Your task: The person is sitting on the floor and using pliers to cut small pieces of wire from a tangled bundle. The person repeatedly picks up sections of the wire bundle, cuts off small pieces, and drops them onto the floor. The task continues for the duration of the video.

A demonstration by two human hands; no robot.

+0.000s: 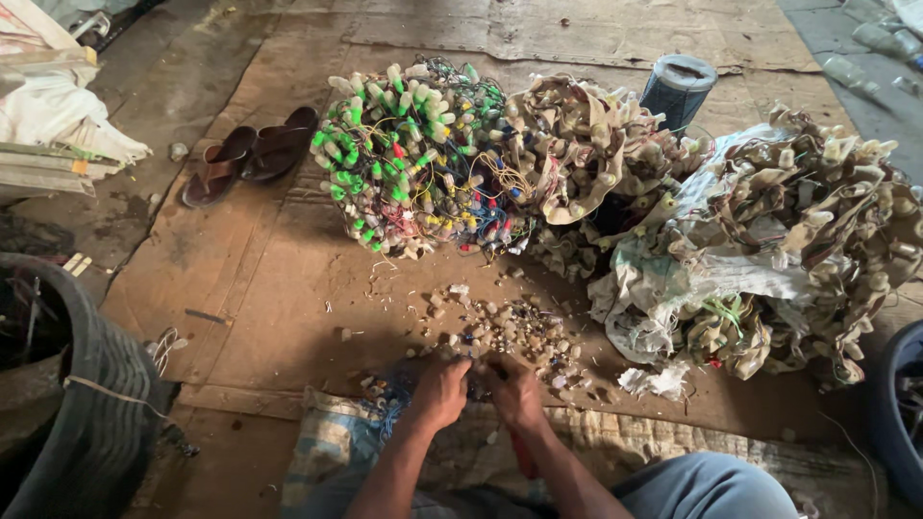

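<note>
both hands meet low in the middle of the view, knuckles up and fingers curled inward. the left hand (440, 392) and the right hand (515, 394) sit close together, almost touching, and between them is a small dark bit of tangled wire (478, 383) that both sets of fingers close around; what exactly is pinched there is too small and shaded to tell. a red handle-like thing (520, 454) shows under the right wrist, though whether the hand grips it cannot be told.

just beyond the fingertips lies a loose scatter of small pale plastic bulb sockets and cut bits (500, 327) on the brown flattened cardboard sheet (269, 288) that covers the ground. under the forearms lies a worn checked blue and white woven sack (336, 447), with a knee in grey-blue cloth (707, 485) at the lower right.

farther out, a big bundle of green and cream sockets on coloured wires (409, 159) sits left of centre, touching a bundle of dirty beige sockets and wires (577, 154). to the right sprawls a larger heap of beige sockets mixed with crumpled white plastic sheet (779, 250). behind stands a dark blue cylindrical can (679, 88). a pair of brown sandals (252, 154) rests at the left, and a black rubber tyre-like tub (91, 404) fills the lower left corner.
</note>
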